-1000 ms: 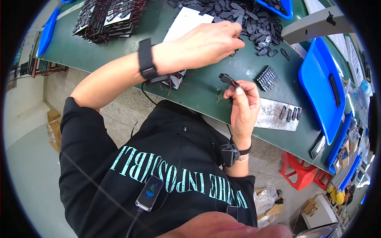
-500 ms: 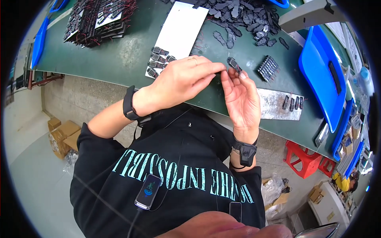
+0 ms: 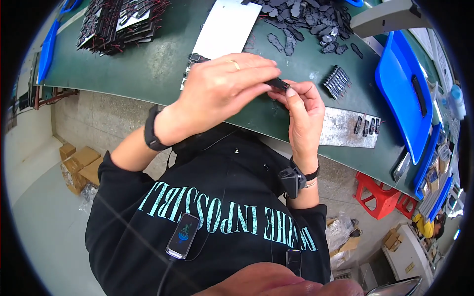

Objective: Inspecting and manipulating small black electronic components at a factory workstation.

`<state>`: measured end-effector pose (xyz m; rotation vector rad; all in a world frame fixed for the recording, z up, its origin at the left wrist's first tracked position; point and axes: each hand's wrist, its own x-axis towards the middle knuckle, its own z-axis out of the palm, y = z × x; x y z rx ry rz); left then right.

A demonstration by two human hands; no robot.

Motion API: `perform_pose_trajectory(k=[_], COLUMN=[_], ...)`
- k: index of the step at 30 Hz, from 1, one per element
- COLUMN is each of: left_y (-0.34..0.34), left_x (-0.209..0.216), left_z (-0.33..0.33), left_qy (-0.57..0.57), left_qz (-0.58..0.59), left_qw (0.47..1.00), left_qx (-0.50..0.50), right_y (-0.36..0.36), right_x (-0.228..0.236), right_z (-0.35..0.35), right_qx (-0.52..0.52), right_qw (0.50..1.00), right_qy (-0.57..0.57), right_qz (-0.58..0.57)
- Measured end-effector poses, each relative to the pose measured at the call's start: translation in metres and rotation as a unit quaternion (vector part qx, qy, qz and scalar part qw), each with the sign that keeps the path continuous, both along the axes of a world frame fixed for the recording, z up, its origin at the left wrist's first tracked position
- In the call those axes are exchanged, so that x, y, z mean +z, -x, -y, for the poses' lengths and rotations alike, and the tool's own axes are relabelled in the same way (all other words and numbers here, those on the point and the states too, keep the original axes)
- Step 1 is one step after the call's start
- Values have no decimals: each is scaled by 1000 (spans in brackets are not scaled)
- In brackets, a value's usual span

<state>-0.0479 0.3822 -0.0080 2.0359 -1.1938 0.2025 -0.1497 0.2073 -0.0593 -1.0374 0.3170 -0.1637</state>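
Both hands meet over the near edge of the green table [image 3: 148, 69]. My left hand [image 3: 222, 91], with a ring and a black wristband, pinches a small black part [image 3: 279, 84] at its fingertips. My right hand [image 3: 302, 111] grips the same part from the other side, thumb up against it. The part is mostly hidden by the fingers. Under my left hand lies a white sheet [image 3: 229, 27] with a few small black parts at its near end.
A pile of flat black pieces [image 3: 306, 17] lies at the back. A row of black parts [image 3: 337, 81] stands right of my hands, beside a grey sheet [image 3: 345, 129] carrying more parts. Blue trays [image 3: 402, 93] sit at the right, stacked dark frames [image 3: 121, 22] at the back left.
My left hand came back from the far pile to my right hand, and both now close on the small black part nearer my body.
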Motion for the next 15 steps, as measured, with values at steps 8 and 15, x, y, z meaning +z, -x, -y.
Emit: perform_pose_trajectory(k=[8, 15], left_y=[7, 9], left_x=[-19, -18], left_z=[6, 7], left_qy=[-4, -16], left_qz=[-77, -73], left_qw=[997, 997], left_qx=[16, 20], right_y=[1, 2], right_x=[-6, -5], right_z=[-2, -2], right_qx=[9, 6], right_qw=[998, 998], right_qy=[52, 54], right_qz=[25, 30])
